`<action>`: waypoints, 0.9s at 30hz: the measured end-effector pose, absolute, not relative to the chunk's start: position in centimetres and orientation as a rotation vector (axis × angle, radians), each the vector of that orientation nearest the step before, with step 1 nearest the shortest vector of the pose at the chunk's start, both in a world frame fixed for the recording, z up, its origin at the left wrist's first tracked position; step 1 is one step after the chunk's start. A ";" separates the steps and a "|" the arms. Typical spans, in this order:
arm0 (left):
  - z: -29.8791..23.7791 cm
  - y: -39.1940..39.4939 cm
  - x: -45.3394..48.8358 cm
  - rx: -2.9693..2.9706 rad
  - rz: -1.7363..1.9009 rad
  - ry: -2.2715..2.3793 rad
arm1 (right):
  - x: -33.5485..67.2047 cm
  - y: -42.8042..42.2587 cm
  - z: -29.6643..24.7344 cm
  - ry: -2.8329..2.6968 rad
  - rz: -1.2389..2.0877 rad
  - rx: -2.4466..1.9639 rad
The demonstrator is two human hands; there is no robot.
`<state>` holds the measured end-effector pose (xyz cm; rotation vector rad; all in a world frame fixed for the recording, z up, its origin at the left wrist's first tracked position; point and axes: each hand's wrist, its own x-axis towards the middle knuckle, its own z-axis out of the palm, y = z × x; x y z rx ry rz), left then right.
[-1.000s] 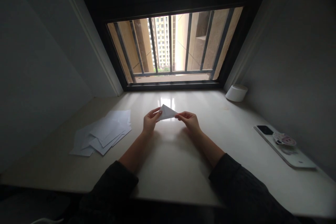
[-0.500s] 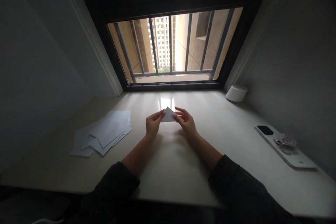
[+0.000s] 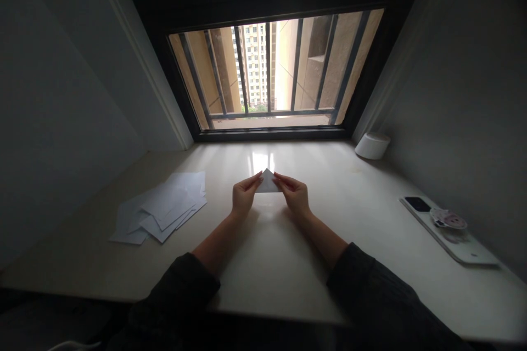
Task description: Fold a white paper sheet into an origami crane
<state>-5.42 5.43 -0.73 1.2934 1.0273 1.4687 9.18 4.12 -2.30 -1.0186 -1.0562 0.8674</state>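
Folded paper (image 3: 268,182), a small white triangle, is between the far and front edges of the sill (image 3: 272,269), pinched at one side by my left hand (image 3: 244,196) and at the other by my right hand (image 3: 295,194), both closed on it. Loose sheets (image 3: 168,203) lie toward the sill's left edge.

Folded white paper (image 3: 268,182), triangular, apex up, between fingers (image 3: 289,181).

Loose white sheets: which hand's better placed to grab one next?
Probably the left hand: it is nearer the sheets, which lie on its side. The right hand is farther across. Both pinch the folded paper, so the left would need to let go first.
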 end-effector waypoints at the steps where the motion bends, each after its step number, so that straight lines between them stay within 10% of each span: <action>1: -0.7 5.4 -5.4 1.303 1.465 1.028 | 9.2 4.1 -2.3 -1.064 0.858 -1.018; 27: -0.7 6.6 -7.3 1.483 1.253 1.159 | 9.8 4.4 -2.4 -1.214 0.850 -1.004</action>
